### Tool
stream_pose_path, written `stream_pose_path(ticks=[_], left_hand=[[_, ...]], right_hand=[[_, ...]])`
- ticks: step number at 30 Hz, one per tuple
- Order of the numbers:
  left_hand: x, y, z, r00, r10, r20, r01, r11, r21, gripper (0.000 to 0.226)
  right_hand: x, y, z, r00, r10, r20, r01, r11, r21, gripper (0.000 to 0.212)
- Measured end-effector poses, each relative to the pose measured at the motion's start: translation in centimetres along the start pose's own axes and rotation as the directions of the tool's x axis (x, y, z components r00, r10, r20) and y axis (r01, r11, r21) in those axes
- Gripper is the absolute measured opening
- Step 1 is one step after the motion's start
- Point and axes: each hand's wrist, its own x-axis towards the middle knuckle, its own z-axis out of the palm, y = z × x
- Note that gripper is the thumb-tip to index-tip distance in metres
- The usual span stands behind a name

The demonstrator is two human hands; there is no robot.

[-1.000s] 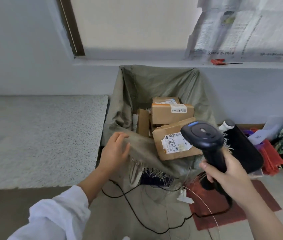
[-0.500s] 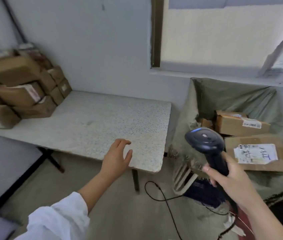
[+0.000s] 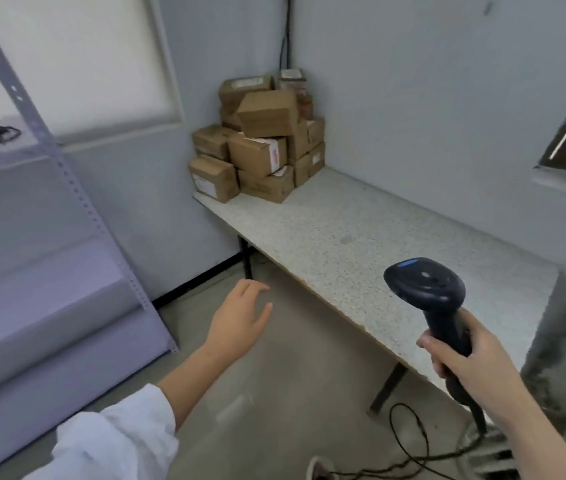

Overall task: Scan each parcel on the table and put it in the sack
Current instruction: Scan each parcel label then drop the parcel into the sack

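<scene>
White cloth of a sleeve (image 3: 118, 441) covers the left forearm at the bottom edge. Beside it, on the grey floor, a black cable (image 3: 409, 441) lies in loose loops and climbs to the base of the scanner (image 3: 427, 289).

The right hand (image 3: 472, 362) grips that scanner, fingers and thumb curled round the black handle. The scanner stands roughly upright, and its broad head, with a small blue mark on top, is over the near part of the table. At the right edge of the view hangs blurred grey-green fabric (image 3: 558, 358); what it is I cannot tell.

The left hand (image 3: 240, 320) hovers palm down over the floor, fingers straight and slightly spread, holding nothing. It is near the table's front edge and not touching it.

The table (image 3: 378, 244) has a pale speckled top on dark legs and runs along the right-hand wall into the corner of the room. Most of its top is bare.

The parcels (image 3: 260, 143), brown cardboard boxes, sit piled at the table's far end, pushed into the corner against both walls. They are stacked several layers high. One near the top is tilted, and some show white labels on their sides.

To the left stands a grey metal rack (image 3: 49, 150) with a perforated upright. A dark wire (image 3: 287, 29) runs up the wall above the pile.
</scene>
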Motion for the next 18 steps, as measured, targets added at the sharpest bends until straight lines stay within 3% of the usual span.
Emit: stream_pose_path(ticks=[5, 8, 18], left_hand=[[4.0, -3.8, -0.9, 0.997, -0.060, -0.037, 0.062, 0.998, 0.034, 0.039], [8.2, -5.9, -1.1, 0.993, -0.094, -0.070, 0.098, 0.994, 0.056, 0.030], [18.0, -10.6, -0.1, 0.984, -0.148, -0.094, 0.151, 0.988, 0.029, 0.030]], right_hand=[[7.2, -1.6, 3.6, 0.995, -0.060, 0.084, 0.059, 0.998, 0.014, 0.010], [12.4, -2.6, 5.2, 0.987, -0.103, 0.127, 0.103, 0.995, 0.006, 0.010], [24.6, -5.4, 9.1, 0.968, -0.126, 0.216, 0.135, 0.990, -0.029, 0.014]])
